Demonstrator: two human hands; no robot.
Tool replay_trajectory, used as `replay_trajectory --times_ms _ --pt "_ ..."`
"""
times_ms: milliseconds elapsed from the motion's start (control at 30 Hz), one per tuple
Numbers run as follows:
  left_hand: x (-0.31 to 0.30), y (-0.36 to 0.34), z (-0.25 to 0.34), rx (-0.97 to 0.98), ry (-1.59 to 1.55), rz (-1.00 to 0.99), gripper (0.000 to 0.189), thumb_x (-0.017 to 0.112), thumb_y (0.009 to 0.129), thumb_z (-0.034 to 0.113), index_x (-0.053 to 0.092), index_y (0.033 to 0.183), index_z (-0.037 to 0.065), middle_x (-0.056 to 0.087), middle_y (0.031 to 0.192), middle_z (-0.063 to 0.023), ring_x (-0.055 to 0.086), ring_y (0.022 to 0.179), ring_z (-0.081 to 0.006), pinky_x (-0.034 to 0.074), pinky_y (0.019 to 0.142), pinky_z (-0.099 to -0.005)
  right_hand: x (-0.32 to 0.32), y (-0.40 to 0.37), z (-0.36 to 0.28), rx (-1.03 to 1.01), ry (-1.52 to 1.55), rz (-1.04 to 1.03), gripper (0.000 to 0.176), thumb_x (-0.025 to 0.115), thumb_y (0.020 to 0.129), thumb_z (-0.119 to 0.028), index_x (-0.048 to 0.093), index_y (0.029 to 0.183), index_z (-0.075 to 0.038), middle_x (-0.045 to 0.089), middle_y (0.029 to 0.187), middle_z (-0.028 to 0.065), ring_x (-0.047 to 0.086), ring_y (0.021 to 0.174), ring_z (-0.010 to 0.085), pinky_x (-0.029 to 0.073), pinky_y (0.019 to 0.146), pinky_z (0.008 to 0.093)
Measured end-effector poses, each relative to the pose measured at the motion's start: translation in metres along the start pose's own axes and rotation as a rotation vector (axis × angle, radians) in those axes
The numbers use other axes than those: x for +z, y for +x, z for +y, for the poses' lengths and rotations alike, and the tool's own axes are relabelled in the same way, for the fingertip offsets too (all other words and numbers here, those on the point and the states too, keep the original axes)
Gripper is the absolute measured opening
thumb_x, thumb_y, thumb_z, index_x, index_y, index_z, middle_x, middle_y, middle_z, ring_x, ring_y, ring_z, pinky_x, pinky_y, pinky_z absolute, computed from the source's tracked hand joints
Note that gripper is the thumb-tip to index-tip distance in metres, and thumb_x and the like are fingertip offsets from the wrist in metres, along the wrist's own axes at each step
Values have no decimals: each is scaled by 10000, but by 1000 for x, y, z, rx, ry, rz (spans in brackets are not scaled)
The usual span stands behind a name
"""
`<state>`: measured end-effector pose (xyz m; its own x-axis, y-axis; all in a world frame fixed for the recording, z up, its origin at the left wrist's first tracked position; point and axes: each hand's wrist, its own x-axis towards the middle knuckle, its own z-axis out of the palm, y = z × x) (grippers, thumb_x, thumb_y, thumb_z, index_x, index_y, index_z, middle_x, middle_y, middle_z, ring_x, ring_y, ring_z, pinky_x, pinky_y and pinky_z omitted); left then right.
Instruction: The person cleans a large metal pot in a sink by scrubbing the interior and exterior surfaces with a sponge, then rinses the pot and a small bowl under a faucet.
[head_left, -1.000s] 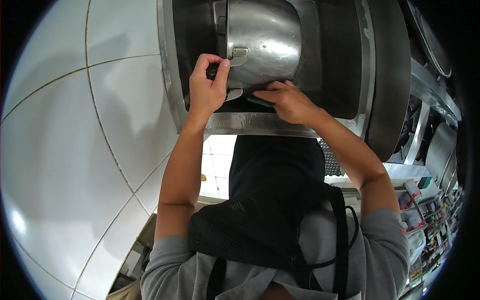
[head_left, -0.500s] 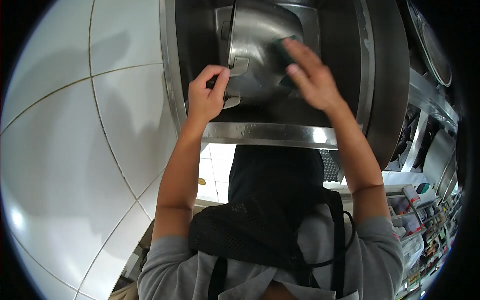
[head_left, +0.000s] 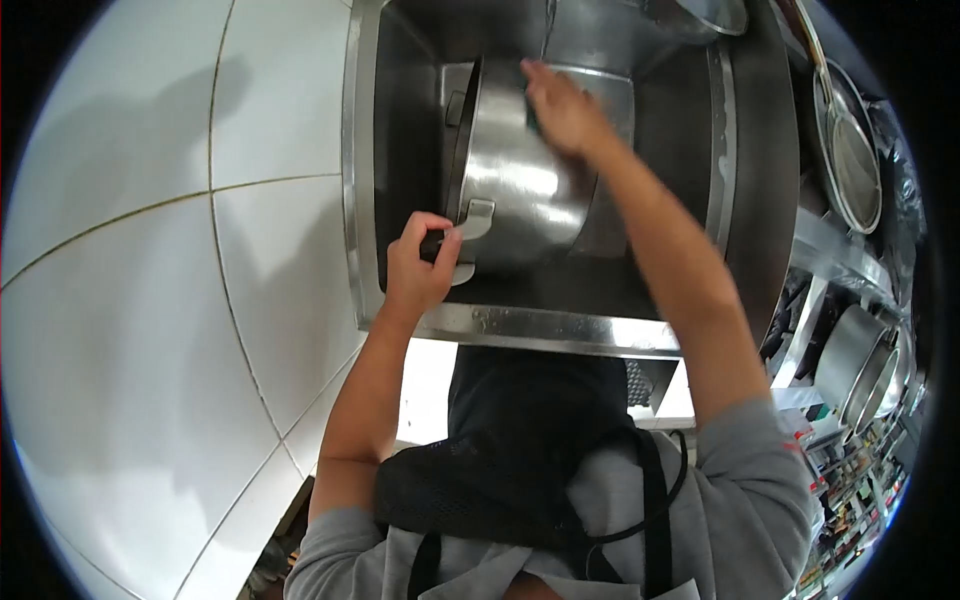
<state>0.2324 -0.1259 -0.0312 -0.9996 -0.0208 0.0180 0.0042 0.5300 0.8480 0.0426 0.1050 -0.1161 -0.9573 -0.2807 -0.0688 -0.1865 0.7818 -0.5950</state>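
Note:
A steel cooking pot (head_left: 510,170) lies on its side in the metal sink (head_left: 675,190), its mouth facing left. My left hand (head_left: 418,268) is wrapped round the dark grip of the pot's side handle (head_left: 480,215), at the end nearest me. Against the upper part of the pot's outer wall, my right hand (head_left: 572,112) presses a green scouring pad (head_left: 532,118). Most of the pad is hidden under the fingers, and the hand is slightly blurred.
White wall tiles (head_left: 120,190) border the sink on the left. A round metal vessel (head_left: 708,14) stands at the far right corner. Farther right are a mesh strainer (head_left: 856,165) and several metal pots (head_left: 848,360). A thin dark line, perhaps water, runs down behind the pot.
My right hand with the scouring pad has moved up and left along the pot's wall. My left hand keeps its hold on the handle. The view has shifted, showing more of the sink's far side.

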Motion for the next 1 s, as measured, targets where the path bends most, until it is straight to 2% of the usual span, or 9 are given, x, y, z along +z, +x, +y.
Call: replay_trajectory --times_ms 67,200,300,467,600,767,833,933,1000 --pt "-1 6 3 -29 -10 -2 167 693 875 132 599 962 26 661 800 -136 666 719 -182 503 676 -284 -2 -72 -56 -263 -355 225 536 488 974 -339 401 1488 -216 382 1541 53 336 1413 345 270 1127 585" --pt "-11 12 -6 -38 -15 -51 170 697 867 152 607 941 29 656 769 -127 667 694 -199 507 663 -298 -12 -106 -81 -371 -218 126 517 540 928 -285 472 1436 -213 424 1502 44 370 1379 364 321 1087 596" --pt "-14 28 -7 -11 45 -21 163 693 871 155 609 932 30 652 746 -120 662 669 -195 505 643 -296 -8 -33 -67 -231 -173 272 497 486 953 -319 481 1416 -136 430 1491 92 397 1349 404 319 1073 630" --pt "2 49 2 -16 -26 -15 164 697 870 141 596 919 21 640 717 -119 651 642 -169 499 611 -296 -10 34 -61 55 -181 139 551 358 992 -389 396 1480 -137 395 1523 127 350 1381 451 265 1087 666" --pt "15 59 10 45 -96 62 180 701 870 145 587 913 12 626 692 -120 642 625 -167 491 597 -294 5 -62 -91 -107 -108 158 582 436 983 -390 330 1514 -176 275 1583 84 232 1447 408 222 1099 676" --pt "18 67 6 11 -82 37 182 694 878 154 594 926 10 644 753 -111 625 677 -158 489 658 -296 -5 26 -72 -24 -155 204 573 432 978 -403 347 1502 -188 378 1526 114 316 1405 424 250 1070 688" --pt "19 67 0 -25 -97 39 184 697 876 157 595 922 11 641 749 -110 622 677 -152 488 656 -295 -10 88 -57 125 -186 46 555 389 981 -415 357 1497 -211 431 1496 118 358 1379 445 269 1057 688" --pt "14 58 -3 -80 -114 19 188 703 872 160 595 913 13 634 741 -108 618 678 -144 484 649 -293 -10 95 -63 99 -199 70 538 334 999 -450 340 1501 -256 432 1501 110 384 1361 435 300 1036 686" --pt "11 61 -7 -82 -131 19 189 706 869 160 593 907 14 630 736 -108 617 678 -142 483 646 -291 4 41 -73 -48 -247 222 558 442 966 -423 361 1497 -272 383 1530 117 334 1386 456 259 1040 719"
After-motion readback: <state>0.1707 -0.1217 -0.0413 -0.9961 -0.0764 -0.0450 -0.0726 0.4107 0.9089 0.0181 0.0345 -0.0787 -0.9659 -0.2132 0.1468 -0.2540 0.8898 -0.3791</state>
